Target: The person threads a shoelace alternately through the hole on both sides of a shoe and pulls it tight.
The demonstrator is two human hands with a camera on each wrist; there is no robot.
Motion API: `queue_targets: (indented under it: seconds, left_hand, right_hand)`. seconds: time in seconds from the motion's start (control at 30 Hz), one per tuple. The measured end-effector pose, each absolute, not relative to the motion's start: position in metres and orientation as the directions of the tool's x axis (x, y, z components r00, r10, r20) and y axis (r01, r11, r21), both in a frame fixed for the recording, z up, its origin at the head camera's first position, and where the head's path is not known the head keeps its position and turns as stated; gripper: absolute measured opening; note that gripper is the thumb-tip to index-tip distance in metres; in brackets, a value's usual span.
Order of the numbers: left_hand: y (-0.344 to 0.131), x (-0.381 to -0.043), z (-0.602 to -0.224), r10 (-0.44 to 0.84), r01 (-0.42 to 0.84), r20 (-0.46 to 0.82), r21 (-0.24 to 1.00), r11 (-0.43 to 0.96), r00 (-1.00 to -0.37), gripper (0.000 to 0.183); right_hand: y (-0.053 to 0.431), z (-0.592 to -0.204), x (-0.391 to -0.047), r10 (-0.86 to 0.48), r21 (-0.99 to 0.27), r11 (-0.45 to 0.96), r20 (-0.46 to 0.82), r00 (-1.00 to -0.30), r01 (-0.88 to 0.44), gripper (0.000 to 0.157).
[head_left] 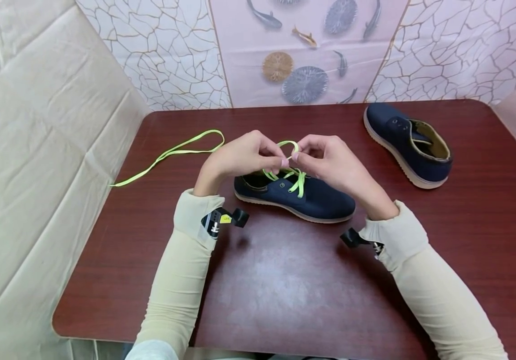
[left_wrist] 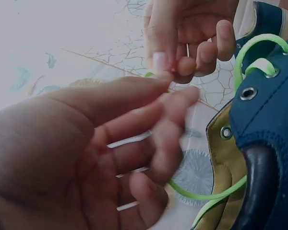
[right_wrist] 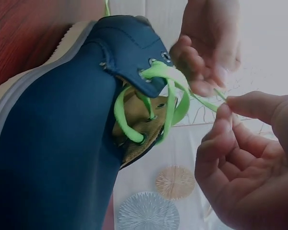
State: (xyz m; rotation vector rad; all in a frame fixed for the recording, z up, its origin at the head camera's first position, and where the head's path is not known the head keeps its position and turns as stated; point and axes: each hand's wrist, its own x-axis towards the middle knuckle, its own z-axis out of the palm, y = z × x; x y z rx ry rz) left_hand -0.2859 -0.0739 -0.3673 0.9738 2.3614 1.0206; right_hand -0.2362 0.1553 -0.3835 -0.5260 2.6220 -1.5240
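Observation:
A dark blue shoe [head_left: 325, 197] lies sideways on the table, toe to the right, with a neon green shoelace [head_left: 300, 184] through some of its eyelets. Above its opening, my left hand [head_left: 244, 155] and right hand [head_left: 336, 162] meet at the fingertips. The right thumb and index finger pinch the lace [right_wrist: 209, 104] near a small raised loop. My left hand [left_wrist: 110, 143] pinches the lace between thumb and index finger; its fingertips are blurred and partly hide the lace. One eyelet [left_wrist: 248, 93] near the ankle opening has no lace through it.
A second blue shoe [head_left: 406, 145], without lace in its visible eyelets, stands at the back right. A long stretch of green lace [head_left: 163, 156] trails over the table's left side; my left hand hides where it leads. A patterned backdrop [head_left: 305, 55] rises behind the reddish-brown table [head_left: 276, 280].

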Motion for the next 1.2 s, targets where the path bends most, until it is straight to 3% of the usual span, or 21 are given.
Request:
queue_targets:
  seconds: [0.27, 0.63, 1.03, 1.2]
  left_hand:
    - [-0.068, -0.289, -0.368, 0.762, 0.489, -0.243, 0.642, 0.590, -0.600, 0.012]
    - [-0.069, -0.289, -0.367, 0.786, 0.497, -0.243, 0.660, 0.564, -0.569, 0.006]
    - [-0.077, -0.286, -0.368, 0.824, 0.508, -0.223, 0.695, 0.509, -0.521, 0.005]
    - [-0.080, -0.285, -0.369, 0.829, 0.503, -0.224, 0.705, 0.500, -0.512, 0.003]
  right_hand:
    - [0.159, -0.388, -0.239, -0.379, -0.747, 0.591, 0.076, -0.922, -0.305, 0.014]
    - [0.158, -0.394, -0.240, -0.473, -0.664, 0.644, 0.044, -0.880, -0.380, 0.012]
    - [0.155, -0.400, -0.244, -0.566, -0.728, 0.572, -0.018, -0.824, -0.377, 0.015]
    - [0.152, -0.403, -0.246, -0.586, -0.791, 0.527, -0.074, -0.807, -0.310, 0.016]
